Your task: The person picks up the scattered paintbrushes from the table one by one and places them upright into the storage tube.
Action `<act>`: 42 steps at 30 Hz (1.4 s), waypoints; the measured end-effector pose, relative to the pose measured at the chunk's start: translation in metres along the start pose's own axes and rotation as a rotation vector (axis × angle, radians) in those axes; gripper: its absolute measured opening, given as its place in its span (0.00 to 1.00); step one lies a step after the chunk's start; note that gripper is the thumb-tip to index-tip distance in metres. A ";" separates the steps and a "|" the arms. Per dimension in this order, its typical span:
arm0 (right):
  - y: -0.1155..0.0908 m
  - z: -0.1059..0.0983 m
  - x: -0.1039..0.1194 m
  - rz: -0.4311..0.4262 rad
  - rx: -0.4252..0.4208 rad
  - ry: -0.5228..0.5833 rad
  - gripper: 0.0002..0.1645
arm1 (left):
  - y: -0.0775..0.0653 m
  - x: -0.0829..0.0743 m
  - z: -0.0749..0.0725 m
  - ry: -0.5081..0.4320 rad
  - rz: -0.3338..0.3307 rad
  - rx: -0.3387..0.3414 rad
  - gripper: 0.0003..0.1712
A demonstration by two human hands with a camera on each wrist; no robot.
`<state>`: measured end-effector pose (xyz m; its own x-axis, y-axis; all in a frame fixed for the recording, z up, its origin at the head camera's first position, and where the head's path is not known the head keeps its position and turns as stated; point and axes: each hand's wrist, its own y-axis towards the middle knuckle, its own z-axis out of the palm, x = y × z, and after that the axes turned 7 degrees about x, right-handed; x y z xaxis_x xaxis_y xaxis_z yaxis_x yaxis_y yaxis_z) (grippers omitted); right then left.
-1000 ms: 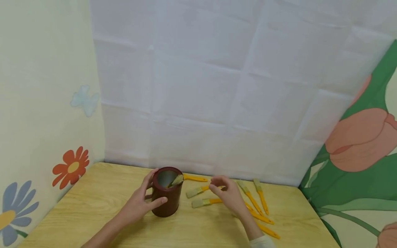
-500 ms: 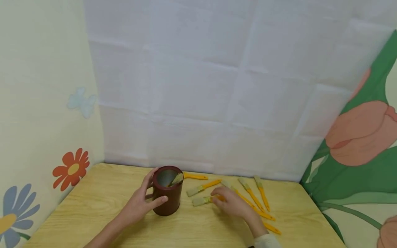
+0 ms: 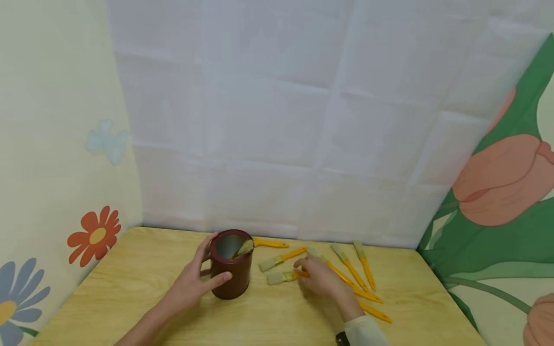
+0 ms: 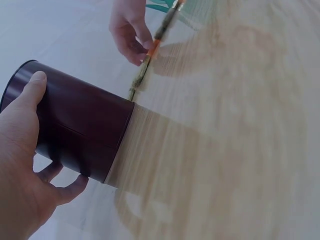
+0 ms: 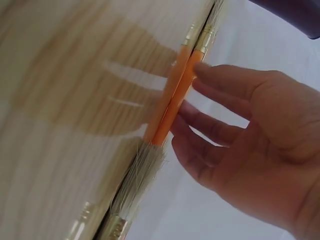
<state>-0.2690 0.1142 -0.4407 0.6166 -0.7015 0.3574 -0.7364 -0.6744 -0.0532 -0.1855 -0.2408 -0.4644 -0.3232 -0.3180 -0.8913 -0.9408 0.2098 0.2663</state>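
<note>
On the left of the table, a dark red mug (image 3: 237,283) with a handle stands upright, the left hand (image 3: 194,281) gripping its side, thumb across the front. One paintbrush (image 3: 246,247) has its bristles at the mug's rim and its orange handle to the right; part of it is hidden by the mug. The right hand (image 3: 322,278) pinches the orange handle of another paintbrush (image 3: 281,278), which lies with its bristles toward the mug. In the right wrist view the thumb lies against this handle (image 5: 182,90) with the other fingertips close along it.
More paintbrushes lie fanned out on the wooden table (image 3: 164,269), among them one behind the held brush (image 3: 271,262) and one at the far right (image 3: 365,269). A white cloth backdrop (image 3: 259,120) rises at the back, with flower-printed panels (image 3: 97,235) at the sides.
The right hand has come down from above the brushes and left onto the handle of the nearest one. The left hand keeps its hold on the mug.
</note>
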 end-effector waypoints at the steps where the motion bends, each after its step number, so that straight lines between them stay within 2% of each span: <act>1: 0.001 -0.001 0.000 -0.002 -0.008 -0.010 0.15 | 0.000 -0.001 -0.001 0.003 0.007 -0.003 0.54; 7: 0.004 -0.004 0.001 -0.006 -0.074 -0.107 0.08 | -0.001 -0.005 -0.006 0.007 0.035 0.003 0.54; 14: 0.004 -0.004 -0.001 0.007 -0.072 -0.093 0.07 | -0.002 -0.004 -0.007 0.016 0.028 -0.002 0.54; 19: 0.006 -0.002 -0.006 -0.010 -0.064 -0.050 0.07 | -0.001 -0.003 -0.005 0.006 0.026 0.001 0.54; 24: 0.005 0.001 -0.009 -0.036 -0.077 0.043 0.07 | 0.000 -0.003 -0.002 -0.005 0.023 0.016 0.53; 33: 0.005 0.001 -0.009 -0.012 -0.107 0.194 0.08 | 0.000 -0.001 -0.001 -0.014 0.021 0.013 0.54; 42: 0.006 -0.009 0.000 -0.066 -0.188 0.228 0.07 | -0.001 -0.001 -0.002 -0.001 0.029 0.018 0.54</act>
<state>-0.2757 0.1125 -0.4330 0.6021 -0.5732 0.5558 -0.7485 -0.6476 0.1429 -0.1849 -0.2423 -0.4630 -0.3498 -0.3103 -0.8839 -0.9292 0.2350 0.2852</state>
